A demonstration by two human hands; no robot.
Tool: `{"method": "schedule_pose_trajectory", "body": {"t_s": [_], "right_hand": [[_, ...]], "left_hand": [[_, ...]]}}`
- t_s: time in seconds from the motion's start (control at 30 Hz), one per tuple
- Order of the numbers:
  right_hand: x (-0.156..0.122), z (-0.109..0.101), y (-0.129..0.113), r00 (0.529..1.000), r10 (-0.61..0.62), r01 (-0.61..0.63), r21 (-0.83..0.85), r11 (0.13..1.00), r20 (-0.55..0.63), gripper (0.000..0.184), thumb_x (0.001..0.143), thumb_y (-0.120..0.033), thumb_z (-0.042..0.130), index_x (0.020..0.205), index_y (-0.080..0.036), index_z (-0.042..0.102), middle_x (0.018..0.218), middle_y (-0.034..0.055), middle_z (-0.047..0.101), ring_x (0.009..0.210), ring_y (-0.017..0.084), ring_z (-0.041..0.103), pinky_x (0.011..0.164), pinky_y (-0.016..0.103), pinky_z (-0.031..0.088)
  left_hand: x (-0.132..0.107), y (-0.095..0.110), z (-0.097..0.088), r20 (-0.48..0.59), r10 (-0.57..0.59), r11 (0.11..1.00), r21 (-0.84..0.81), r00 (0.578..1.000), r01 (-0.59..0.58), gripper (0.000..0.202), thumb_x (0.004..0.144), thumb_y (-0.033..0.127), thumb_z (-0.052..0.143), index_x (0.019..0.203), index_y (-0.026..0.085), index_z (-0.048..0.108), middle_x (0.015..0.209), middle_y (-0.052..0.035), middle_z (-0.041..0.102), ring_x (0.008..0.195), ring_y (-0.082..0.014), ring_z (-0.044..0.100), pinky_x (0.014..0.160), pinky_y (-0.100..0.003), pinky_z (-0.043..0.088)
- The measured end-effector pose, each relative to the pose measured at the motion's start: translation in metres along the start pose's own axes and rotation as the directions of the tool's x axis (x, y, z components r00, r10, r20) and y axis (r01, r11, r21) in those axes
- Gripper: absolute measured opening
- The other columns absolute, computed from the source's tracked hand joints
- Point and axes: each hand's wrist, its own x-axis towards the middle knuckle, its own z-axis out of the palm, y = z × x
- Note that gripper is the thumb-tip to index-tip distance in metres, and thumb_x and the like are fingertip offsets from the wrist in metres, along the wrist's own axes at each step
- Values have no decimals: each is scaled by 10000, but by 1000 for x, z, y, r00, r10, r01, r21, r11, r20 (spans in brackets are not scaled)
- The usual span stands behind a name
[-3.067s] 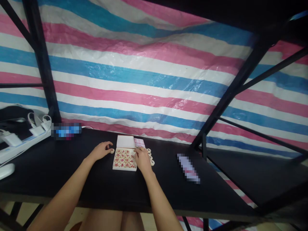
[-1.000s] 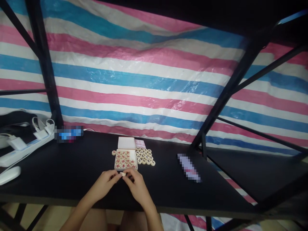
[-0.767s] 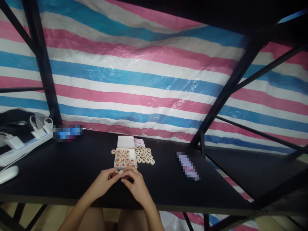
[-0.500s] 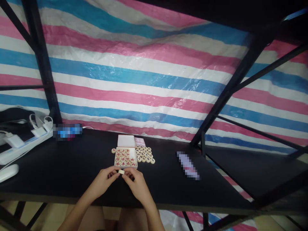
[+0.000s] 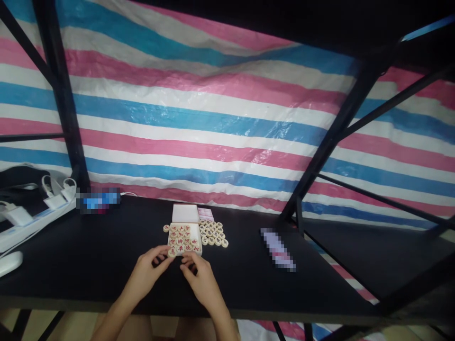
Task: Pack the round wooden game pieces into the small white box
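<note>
A small white box point(image 5: 168, 240) of round chess pieces with red marks lies on the black table point(image 5: 88, 255). My left hand point(image 5: 147, 273) pinches a pale chess piece point(image 5: 171, 252) at the box's near left corner. My right hand point(image 5: 202, 280) hovers just in front of the box with its fingers loosely bent and apart, holding nothing. Several loose pieces with dark marks point(image 5: 212, 233) lie right of the box. One single piece point(image 5: 166, 228) lies left of it. The box lid point(image 5: 185, 213) sits behind the box.
A pink card point(image 5: 206, 214) lies beside the lid. A power strip with chargers point(image 5: 31, 220) and a white mouse point(image 5: 9, 263) are at the left edge. Blurred items lie at the back left point(image 5: 97, 200) and right point(image 5: 277, 248). Black frame struts point(image 5: 330, 137) rise beside a striped tarp.
Both hands came back from the box to the near edge with one piece held between them. Now the left hand has carried that piece to the box's near left corner and the right has let go.
</note>
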Motion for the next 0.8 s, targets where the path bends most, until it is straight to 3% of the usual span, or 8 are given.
{"method": "schedule_pose_trajectory", "body": {"t_s": [0.17,0.33,0.43,0.5,0.57,0.63,0.73,0.8], "right_hand": [[0,0,0,1000,-6,6,-25,1000,12,176,811,-158,539,958,-197,628,818,22,662,733,151,622,654,235,471],[0,-1,-4,1000,-18,19,-69,997,13,146,831,-178,523,917,-195,639,796,23,664,734,157,623,666,246,477],[1,-3,-4,999,-44,39,-131,991,-33,147,835,-171,509,901,-202,637,840,33,643,776,168,612,709,269,487],[1,-4,-2,986,-71,34,-239,970,-149,165,833,-165,500,922,-204,633,954,67,611,922,205,581,822,324,470],[1,-4,3,955,-86,-15,-335,942,-285,181,837,-165,486,942,-197,629,1064,102,562,1051,243,520,916,383,424],[2,-3,8,935,-70,-68,-370,927,-349,180,845,-174,473,941,-188,625,1093,119,537,1066,255,509,929,397,415],[10,-6,13,949,-34,-96,-391,915,-315,191,857,-174,453,946,-179,623,1029,111,550,977,235,554,875,358,452],[21,-11,10,964,-26,-100,-450,887,-265,221,854,-148,440,961,-171,632,983,103,567,944,228,566,853,335,459]], "left_hand": [[33,-13,-24,-120,-62,967,238,991,90,320,806,427,525,997,209,659,882,-47,697,797,-208,628,724,-277,470],[56,-25,-21,63,-38,850,527,997,-1,252,816,313,518,992,233,679,863,-49,658,866,-240,600,735,-299,444],[55,-31,-13,56,20,855,516,998,-46,310,824,274,500,1109,220,610,889,-40,652,878,-226,588,756,-295,442],[53,-33,-12,32,-5,879,476,999,-11,319,823,264,496,1129,214,574,896,-31,650,865,-208,590,730,-274,446],[51,-32,-13,26,-28,891,455,999,13,272,822,257,490,1076,216,578,874,-21,642,836,-195,590,703,-262,442],[49,-29,-14,46,0,882,471,999,-21,187,820,240,478,957,222,603,834,-13,626,813,-193,578,693,-264,429],[47,-26,-14,94,84,846,520,992,-121,155,810,195,462,783,223,611,780,-11,600,801,-199,555,705,-277,409],[47,-26,-13,110,110,837,526,988,-152,173,812,186,458,788,222,626,779,-17,595,802,-204,549,726,-287,408]]}}
